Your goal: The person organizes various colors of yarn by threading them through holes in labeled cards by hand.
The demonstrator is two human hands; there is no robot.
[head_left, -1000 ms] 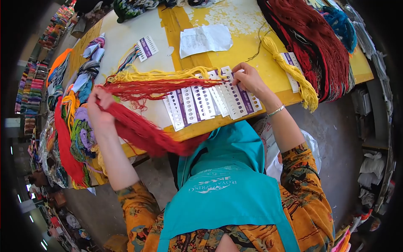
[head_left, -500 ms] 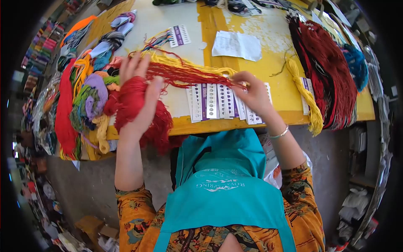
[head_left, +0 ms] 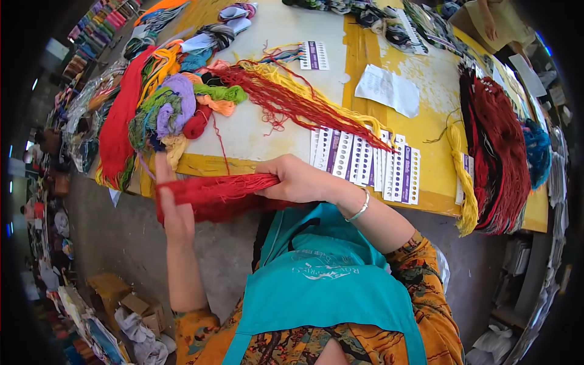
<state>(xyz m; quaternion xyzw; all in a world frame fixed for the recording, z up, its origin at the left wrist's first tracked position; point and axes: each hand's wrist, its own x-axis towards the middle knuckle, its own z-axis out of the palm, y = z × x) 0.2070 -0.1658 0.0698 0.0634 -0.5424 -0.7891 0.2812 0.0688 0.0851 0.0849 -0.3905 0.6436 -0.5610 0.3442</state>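
Red yarn hank (head_left: pixel 213 190) stretched taut between both hands, just off the desk (head_left: pixel 267 137) edge. Right fingers (head_left: pixel 277 182) clamped on one end; left hand (head_left: pixel 173 207) flat behind the other, fingers together, bracing it. Hole-punched cards (head_left: pixel 365 164) lie beyond my right fingers.

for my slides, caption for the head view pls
Both hands, left hand and right hand, stretch a red yarn bundle beside punched cards.
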